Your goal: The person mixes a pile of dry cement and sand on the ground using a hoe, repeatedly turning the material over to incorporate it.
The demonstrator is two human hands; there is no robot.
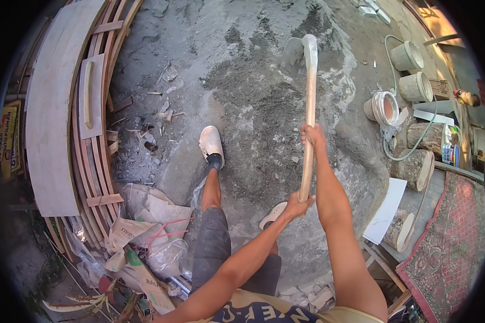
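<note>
A hoe's pale wooden handle (310,97) runs away from me, held in both hands. My left hand (298,206) grips its near end. Farther up the shaft, my right hand (315,136) is wrapped around it. The hoe's metal head (295,49), crusted with grey and blurred, is at the far end, over a patch of dark grey mortar-like mix (262,93). I cannot tell how deep the blade sits in it. Paler grey powder (347,78) borders the mix on the right.
Long boards and a plywood sheet (56,109) lie along the left. Torn paper sacks (145,222) and plastic are near my left leg. At the right are buckets (416,87), a green hose (422,137), cut logs (414,169) and a patterned rug (452,242). Rubble (311,294) lies close by me.
</note>
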